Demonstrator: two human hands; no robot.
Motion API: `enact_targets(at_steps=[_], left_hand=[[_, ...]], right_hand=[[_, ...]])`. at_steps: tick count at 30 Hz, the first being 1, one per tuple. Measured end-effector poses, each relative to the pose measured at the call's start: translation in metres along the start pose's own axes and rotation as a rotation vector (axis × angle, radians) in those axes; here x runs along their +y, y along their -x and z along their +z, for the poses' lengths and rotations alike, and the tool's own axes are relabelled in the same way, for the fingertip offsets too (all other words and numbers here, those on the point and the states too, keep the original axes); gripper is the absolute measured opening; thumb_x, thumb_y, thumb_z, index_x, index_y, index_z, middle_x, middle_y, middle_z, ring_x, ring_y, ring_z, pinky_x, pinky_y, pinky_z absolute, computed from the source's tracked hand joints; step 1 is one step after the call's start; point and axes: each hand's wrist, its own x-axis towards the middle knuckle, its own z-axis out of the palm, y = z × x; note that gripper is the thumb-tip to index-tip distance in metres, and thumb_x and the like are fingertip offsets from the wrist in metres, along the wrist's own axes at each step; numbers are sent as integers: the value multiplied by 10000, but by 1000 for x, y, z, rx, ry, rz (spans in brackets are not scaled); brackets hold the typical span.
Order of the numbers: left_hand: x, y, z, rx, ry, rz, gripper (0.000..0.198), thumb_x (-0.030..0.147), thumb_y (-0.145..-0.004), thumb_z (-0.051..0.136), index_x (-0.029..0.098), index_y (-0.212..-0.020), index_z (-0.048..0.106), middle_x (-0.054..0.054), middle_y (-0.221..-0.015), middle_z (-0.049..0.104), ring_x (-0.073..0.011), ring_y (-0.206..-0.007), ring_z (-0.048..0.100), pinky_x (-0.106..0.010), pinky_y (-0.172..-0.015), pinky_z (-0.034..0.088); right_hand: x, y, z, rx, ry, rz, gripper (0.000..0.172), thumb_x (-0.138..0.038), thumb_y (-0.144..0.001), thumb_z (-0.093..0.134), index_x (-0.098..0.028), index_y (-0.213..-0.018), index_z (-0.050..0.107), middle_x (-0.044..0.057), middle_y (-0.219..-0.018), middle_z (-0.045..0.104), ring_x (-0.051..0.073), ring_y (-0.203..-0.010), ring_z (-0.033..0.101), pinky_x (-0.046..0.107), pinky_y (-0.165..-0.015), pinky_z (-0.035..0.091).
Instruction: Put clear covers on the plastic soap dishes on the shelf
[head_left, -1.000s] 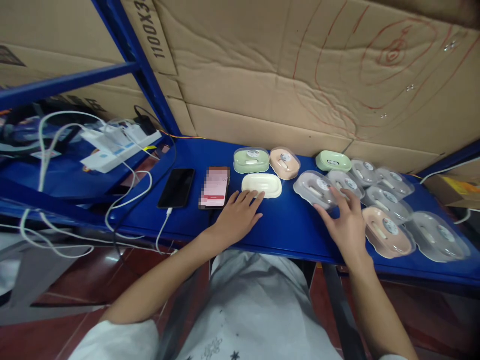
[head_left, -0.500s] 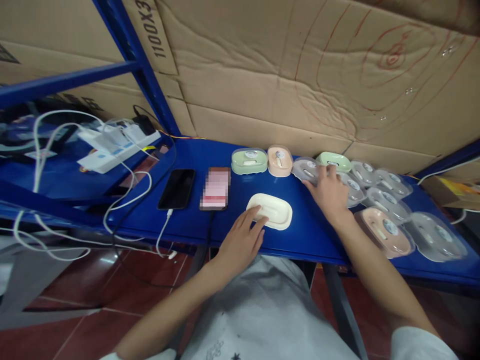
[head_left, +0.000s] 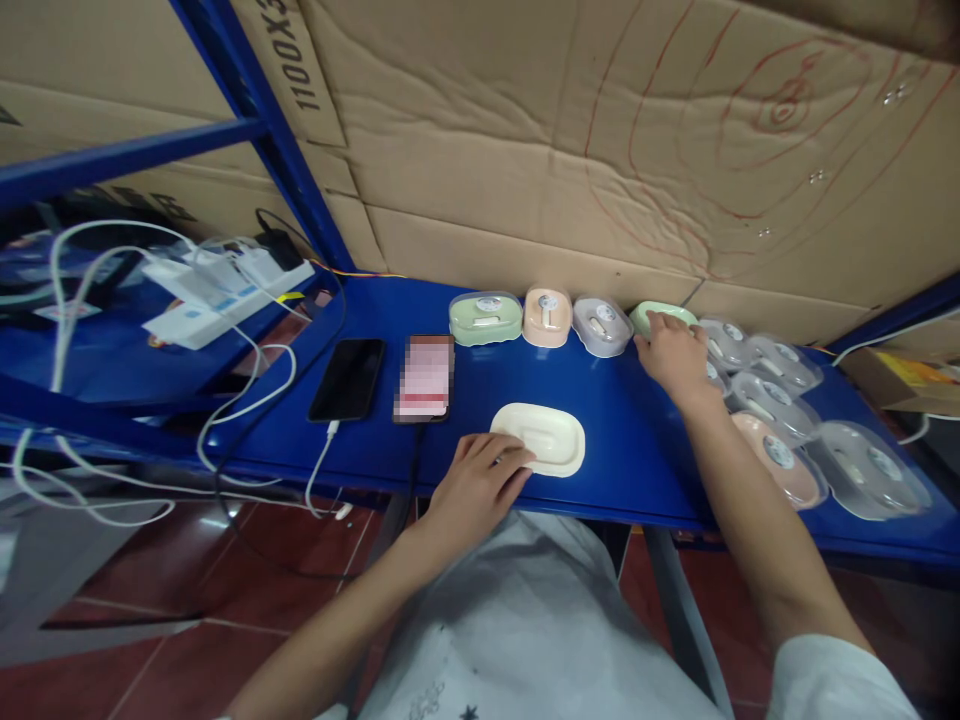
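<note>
On the blue table, my left hand [head_left: 484,478] has its fingers curled over the near left edge of a shallow cream oval dish [head_left: 551,440], thumb by the rim. My right hand [head_left: 676,355] reaches to the back of the table, its fingers closed over a green plastic box [head_left: 660,312] and partly covering it. Left of that hand, a grey box with a clear lid [head_left: 602,327] stands in line with a peach box [head_left: 547,316] and a green lidded box [head_left: 486,318]. Each of these three bears a round sticker.
Several grey lidded boxes [head_left: 870,470] and a peach one [head_left: 784,458] lie to the right, partly behind my forearm. A black phone [head_left: 347,380] with a white cable and a lit phone [head_left: 424,378] lie left. A power strip [head_left: 225,305] trails cables. Cardboard [head_left: 487,130] walls the back.
My right hand has let go of the grey box, now straight beside the peach one, and moved right onto the green box. The cream dish has slid slightly towards me under my left hand.
</note>
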Motion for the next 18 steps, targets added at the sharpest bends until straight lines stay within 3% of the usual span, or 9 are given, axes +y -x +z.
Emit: enact_targets(at_steps=[5, 8, 10, 14, 18], left_hand=[[1, 0, -2, 1, 2, 1, 173, 221, -1097, 582, 228, -1206, 716, -82, -1226, 745, -255, -1183, 689, -440, -990, 516], [1, 0, -3, 14, -9, 6, 199, 191, -1080, 588, 220, -1228, 717, -117, -1364, 697, -282, -1278, 661, -475, -1039, 530], [0, 1, -3, 9, -20, 21, 237, 162, -1073, 569, 220, -1252, 713, -135, -1445, 654, -295, -1320, 645, -519, -1094, 518], [0, 2, -2, 1, -16, 39, 271, 137, -1067, 547, 223, -1277, 695, -131, -1408, 681, -290, -1275, 677, -543, -1102, 535], [0, 6, 2, 95, 34, -6, 400, 209, -1033, 666, 251, -1428, 618, -148, -1521, 595, -282, -1265, 671, -478, -1051, 601]], right_hand=[[16, -44, 5, -239, -20, 148, 484, -370, -922, 705, -126, -1340, 705, 240, -1280, 748, 406, -1233, 682, 568, -1047, 474], [22, -53, 0, -228, -44, 172, 397, -333, -954, 664, -175, -1308, 750, 212, -1253, 770, 397, -1187, 715, 528, -993, 521], [25, -49, -8, -138, -89, 158, 405, -329, -1010, 588, -164, -1351, 731, 220, -1279, 761, 392, -1202, 713, 508, -990, 531], [21, -8, -30, 159, -239, 19, 481, -373, -1098, 472, -135, -1491, 614, 216, -1450, 682, 345, -1307, 662, 463, -1065, 505], [-20, 73, -51, 373, -342, -346, 427, -402, -1123, 496, -156, -1437, 645, 168, -1383, 733, 308, -1277, 676, 452, -1086, 473]])
